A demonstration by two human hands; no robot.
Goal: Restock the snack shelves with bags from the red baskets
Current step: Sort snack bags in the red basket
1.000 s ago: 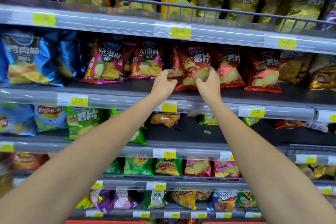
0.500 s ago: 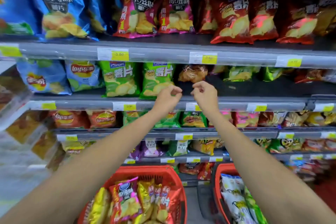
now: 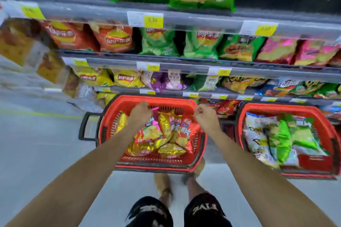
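Note:
Two red baskets stand on the floor below the snack shelves. The left basket (image 3: 156, 162) holds red, gold and pink chip bags. My left hand (image 3: 140, 115) is down inside its far end, fingers curled on the top edge of a pink chip bag (image 3: 147, 131). Curled and holding nothing, my right hand (image 3: 204, 117) hovers over that basket's far right corner, above a red chip bag (image 3: 186, 127). White and green bags fill the right basket (image 3: 313, 167).
Shelf rows (image 3: 184, 68) of chip bags with yellow price tags rise behind the baskets. The left basket's black handle (image 3: 85, 127) sticks out to the left. My legs and feet (image 3: 166, 186) stand just behind that basket. Grey floor (image 3: 46, 143) spreads to the left.
My view has dropped from the upper shelves to the floor. Both hands left the red bags on the shelf and came down to the left basket; my left hand now holds a pink bag.

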